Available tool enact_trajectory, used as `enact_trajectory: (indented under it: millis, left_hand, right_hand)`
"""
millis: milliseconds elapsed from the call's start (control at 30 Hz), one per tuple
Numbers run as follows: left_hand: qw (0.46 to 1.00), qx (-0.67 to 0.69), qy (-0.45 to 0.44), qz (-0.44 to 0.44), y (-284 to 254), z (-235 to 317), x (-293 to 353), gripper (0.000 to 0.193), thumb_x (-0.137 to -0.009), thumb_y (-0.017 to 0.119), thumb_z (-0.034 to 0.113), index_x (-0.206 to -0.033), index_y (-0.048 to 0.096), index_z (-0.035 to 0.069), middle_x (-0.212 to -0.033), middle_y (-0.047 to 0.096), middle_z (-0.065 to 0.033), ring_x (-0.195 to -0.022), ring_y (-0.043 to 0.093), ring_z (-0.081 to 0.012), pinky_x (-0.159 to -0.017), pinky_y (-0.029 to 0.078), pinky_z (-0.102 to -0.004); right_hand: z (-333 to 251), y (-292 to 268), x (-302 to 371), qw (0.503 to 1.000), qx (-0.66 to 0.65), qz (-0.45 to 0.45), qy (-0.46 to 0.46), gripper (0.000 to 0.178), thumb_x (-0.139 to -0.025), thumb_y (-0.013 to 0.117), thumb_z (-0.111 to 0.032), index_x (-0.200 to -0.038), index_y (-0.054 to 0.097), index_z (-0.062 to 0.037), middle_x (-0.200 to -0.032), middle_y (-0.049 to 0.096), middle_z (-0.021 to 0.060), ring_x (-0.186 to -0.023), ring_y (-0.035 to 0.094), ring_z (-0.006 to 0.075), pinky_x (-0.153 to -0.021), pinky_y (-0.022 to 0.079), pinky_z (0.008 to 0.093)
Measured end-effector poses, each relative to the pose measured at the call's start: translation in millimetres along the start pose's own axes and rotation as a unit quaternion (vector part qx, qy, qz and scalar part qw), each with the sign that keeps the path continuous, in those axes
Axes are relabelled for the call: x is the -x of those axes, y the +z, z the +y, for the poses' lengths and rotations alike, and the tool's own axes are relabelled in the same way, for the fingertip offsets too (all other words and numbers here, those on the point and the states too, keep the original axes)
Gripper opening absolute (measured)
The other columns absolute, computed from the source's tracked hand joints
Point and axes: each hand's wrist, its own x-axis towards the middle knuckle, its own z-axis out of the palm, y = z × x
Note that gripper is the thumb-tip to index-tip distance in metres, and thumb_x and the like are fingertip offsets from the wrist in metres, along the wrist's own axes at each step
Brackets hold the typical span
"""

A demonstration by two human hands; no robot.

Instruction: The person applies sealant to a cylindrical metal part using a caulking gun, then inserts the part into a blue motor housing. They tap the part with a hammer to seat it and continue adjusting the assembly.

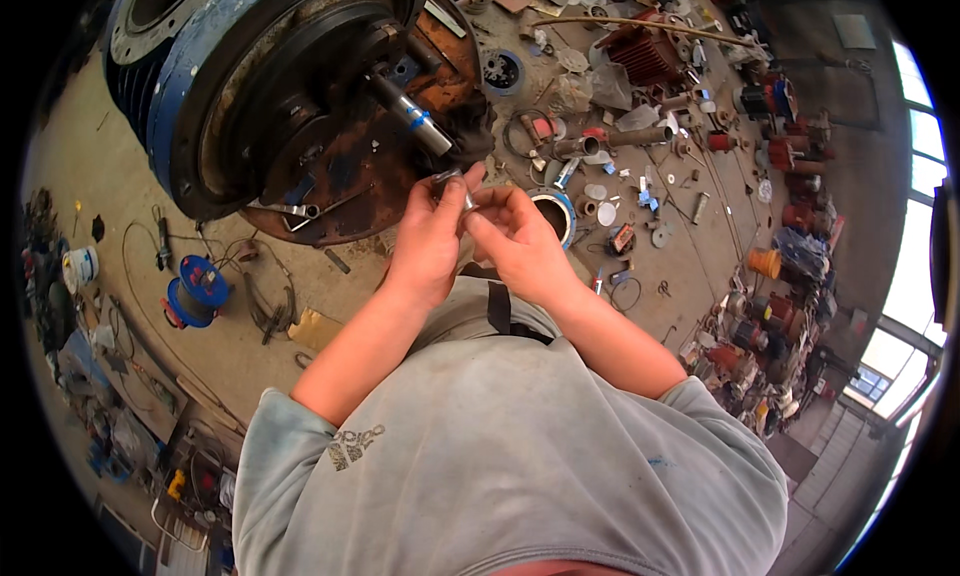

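Close together in front of my body, my left hand point(428, 234) and my right hand point(518, 238) are both closed on a small shiny metal part point(466, 202). My fingers cover much of it, so its exact kind does not show. Just beyond them, a bright steel shaft point(408, 114) with blue marks sticks out of a large blue machine housing point(165, 126). The hands are apart from the shaft's end. Beneath the shaft lies a round, rusty, oily plate point(345, 221) with a wrench point(297, 214) on it.
A blue cable reel point(196, 292) stands on the floor at left. Right of my hands is a blue-rimmed ring point(553, 212), then scattered pipes, caps and tools. Red motors point(800, 156) line the right side. A long rod point(640, 26) lies at the far right.
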Motion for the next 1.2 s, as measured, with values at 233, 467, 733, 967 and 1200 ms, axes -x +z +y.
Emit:
enact_trajectory:
  millis: [233,467,733,967,1200]
  left_hand:
    - [0.998,0.014,-0.041,-0.05,3.7,17.7,-19.9,0.047,-0.116,0.04,0.034,-0.148,0.037,0.0,-0.158,0.049,-0.0187,-0.135,0.057,-0.0281,-0.111,0.051,-0.0406]
    - [0.993,0.082,-0.016,-0.088,-1.7,12.6,-33.6,0.048,-0.115,0.045,0.033,-0.151,0.037,0.001,-0.159,0.046,-0.0187,-0.138,0.054,-0.0275,-0.115,0.046,-0.0421]
    - [0.987,0.123,0.009,-0.1,-11.8,19.1,-32.9,0.04,-0.11,0.058,0.025,-0.142,0.056,0.001,-0.143,0.061,-0.012,-0.133,0.057,-0.0244,-0.117,0.042,-0.0421]
    - [0.99,0.116,0.019,-0.082,-10.3,18.6,-35.8,0.043,-0.112,0.054,0.03,-0.144,0.056,0.001,-0.139,0.062,-0.0089,-0.128,0.059,-0.0232,-0.113,0.045,-0.0402]
    - [0.989,0.113,0.007,-0.091,-14.6,21.5,-39.1,0.046,-0.11,0.057,0.033,-0.146,0.057,0.003,-0.143,0.062,-0.0066,-0.12,0.063,-0.0188,-0.099,0.05,-0.0324]
  right_hand:
    - [-0.1,20.1,-20.7,0.992,-0.07,0.078,-0.066,0.04,-0.102,0.069,-0.01,-0.134,0.051,0.0068,-0.113,0.067,0.0097,-0.094,0.067,0.0103,-0.082,0.057,0.0263]
    - [7.8,23.6,-39.5,0.983,-0.053,0.116,-0.129,0.039,-0.097,0.074,-0.009,-0.129,0.056,0.0041,-0.11,0.068,0.0083,-0.091,0.067,0.0083,-0.079,0.056,0.024]
    - [-2.6,22.9,-57.3,0.969,0.007,0.114,-0.219,0.037,-0.091,0.078,-0.005,-0.124,0.06,0.0004,-0.118,0.068,0.0059,-0.096,0.068,0.0095,-0.08,0.056,0.0246]
    - [-4.7,21.1,-65.5,0.973,-0.061,0.077,-0.209,0.041,-0.091,0.077,-0.002,-0.127,0.057,-0.0005,-0.12,0.067,0.0072,-0.101,0.069,0.0123,-0.085,0.057,0.0267]
    - [-14.1,14.7,-62.6,0.991,-0.115,0.032,-0.062,0.036,-0.098,0.074,-0.013,-0.126,0.056,0.0009,-0.112,0.068,0.0074,-0.093,0.068,0.0129,-0.078,0.056,0.0279]
